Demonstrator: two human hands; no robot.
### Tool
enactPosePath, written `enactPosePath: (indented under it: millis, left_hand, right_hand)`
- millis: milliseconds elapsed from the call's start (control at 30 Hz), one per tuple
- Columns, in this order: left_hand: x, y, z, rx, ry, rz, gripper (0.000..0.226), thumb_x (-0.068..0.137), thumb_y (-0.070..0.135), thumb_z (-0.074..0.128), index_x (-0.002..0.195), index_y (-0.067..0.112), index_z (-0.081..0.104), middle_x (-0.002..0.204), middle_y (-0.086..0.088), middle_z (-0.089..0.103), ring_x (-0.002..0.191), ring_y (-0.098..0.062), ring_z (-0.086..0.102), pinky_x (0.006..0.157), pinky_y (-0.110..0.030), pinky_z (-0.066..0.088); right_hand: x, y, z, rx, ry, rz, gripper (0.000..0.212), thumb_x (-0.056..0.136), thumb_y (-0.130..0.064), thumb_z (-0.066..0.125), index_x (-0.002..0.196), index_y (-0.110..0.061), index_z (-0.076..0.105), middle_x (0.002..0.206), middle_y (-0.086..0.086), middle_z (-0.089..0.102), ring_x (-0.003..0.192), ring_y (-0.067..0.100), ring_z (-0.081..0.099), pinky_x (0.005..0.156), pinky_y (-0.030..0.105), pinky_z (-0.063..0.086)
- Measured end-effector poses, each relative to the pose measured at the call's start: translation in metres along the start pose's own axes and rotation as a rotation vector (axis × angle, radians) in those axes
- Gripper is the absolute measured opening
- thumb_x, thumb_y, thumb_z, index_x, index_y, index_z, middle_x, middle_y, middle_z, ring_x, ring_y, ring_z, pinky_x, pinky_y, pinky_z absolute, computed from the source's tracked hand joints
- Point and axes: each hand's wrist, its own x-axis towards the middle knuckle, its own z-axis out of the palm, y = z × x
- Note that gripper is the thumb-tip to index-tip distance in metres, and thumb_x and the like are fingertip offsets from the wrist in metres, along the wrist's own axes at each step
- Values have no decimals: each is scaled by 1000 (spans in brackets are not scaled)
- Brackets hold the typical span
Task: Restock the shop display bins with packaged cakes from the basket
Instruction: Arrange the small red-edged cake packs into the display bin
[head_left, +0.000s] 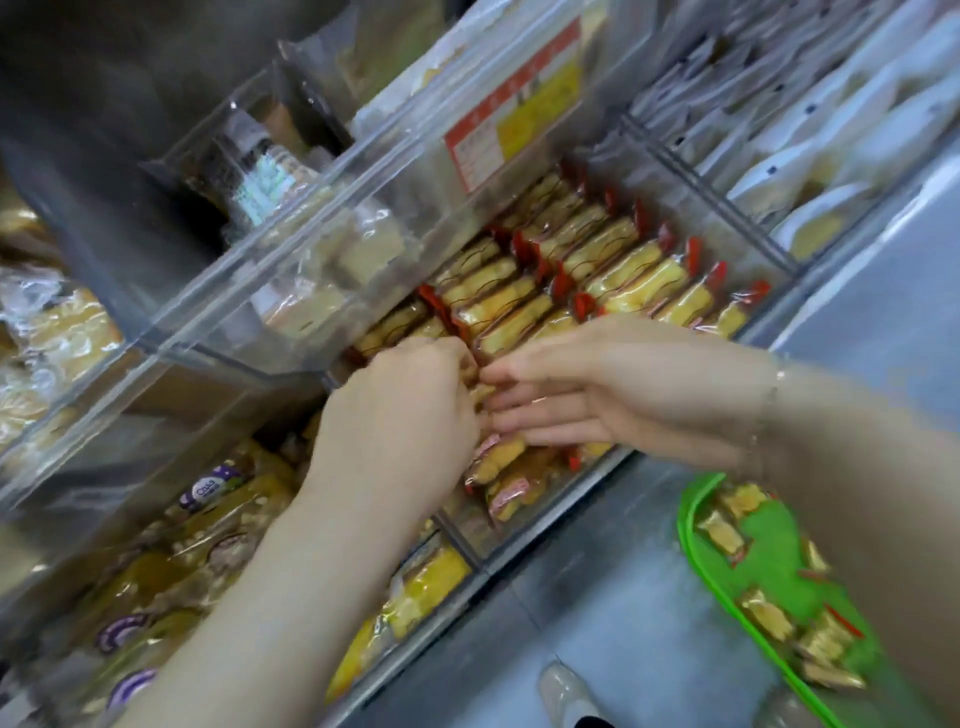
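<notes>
A clear display bin holds rows of yellow packaged cakes with red wrapper ends. Both hands meet over the bin's near rows. My left hand has curled fingers that pinch a cake packet at its tips. My right hand lies flat with straight fingers pressing on the packets beside it. The green basket hangs low at the right, under my right forearm, with several gold-wrapped cakes in it. Motion blur softens the hands.
Another clear bin overhangs above left. Bins of purple-labelled yellow packets sit lower left; white packets fill bins at upper right. Grey floor and a shoe show below.
</notes>
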Motion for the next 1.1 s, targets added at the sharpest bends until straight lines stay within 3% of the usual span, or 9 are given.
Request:
enactPosePath:
  millis: [67,133,233,300,400,533,633,833,1100]
  left_hand:
    - [-7,23,0,-403,246,108,21,96,25,45,104,26,65,92,6,69,82,-22,64,72,-40,52]
    - [-10,79,13,-789,355,242,18,94,23,47,98,24,64,77,9,65,70,-18,64,66,-39,53]
    - [-9,179,74,-1092,182,320,17,92,21,45,95,25,61,69,11,60,60,-12,62,63,-35,52]
    - [-13,237,138,-1097,9,326,18,93,19,45,97,22,63,72,8,62,64,-20,65,67,-38,53]
    - [-16,294,259,-933,-328,277,21,94,8,47,102,13,65,89,-9,71,82,-29,67,76,-43,52]
    - [-9,316,412,-472,-690,305,29,90,5,49,110,11,68,115,-15,68,110,-32,60,91,-39,47]
    - [-9,323,503,-199,-829,485,30,90,9,50,116,9,66,121,-15,65,115,-30,58,95,-32,42]
    - [-34,354,621,90,-948,822,51,89,23,59,137,11,45,136,-15,52,123,-31,51,101,-38,42]
    - [-68,374,680,416,-712,993,42,95,13,43,137,9,39,139,-15,40,131,-32,37,107,-43,27]
  right_hand:
    - [-47,-7,-45,54,119,-136,28,83,-21,60,107,-7,64,97,14,73,88,24,71,78,31,58]
    - [-82,4,-100,181,476,-279,15,88,-15,54,97,-8,63,85,13,72,77,21,71,73,27,59]
    - [-110,69,-190,152,1058,-221,19,93,-7,44,80,-13,56,75,10,59,54,7,62,59,17,52]
    - [-117,143,-243,87,1224,-2,17,92,-6,46,84,-3,60,74,12,53,51,9,58,58,23,48]
    - [-113,271,-295,-53,1188,424,28,91,-8,50,113,4,60,96,20,59,88,28,60,85,38,49]
    - [-89,410,-319,-385,953,746,29,91,-14,52,116,-1,62,122,22,60,114,33,56,88,32,44]
    - [-60,495,-334,-475,819,872,37,94,-18,49,126,-2,55,134,19,52,123,32,50,95,30,40]
    - [-7,617,-369,-359,959,963,51,92,-18,55,134,4,38,135,21,49,125,33,49,98,34,40]
    - [28,682,-391,-401,1067,963,69,81,-32,71,135,-9,35,138,17,39,129,33,37,104,40,34]
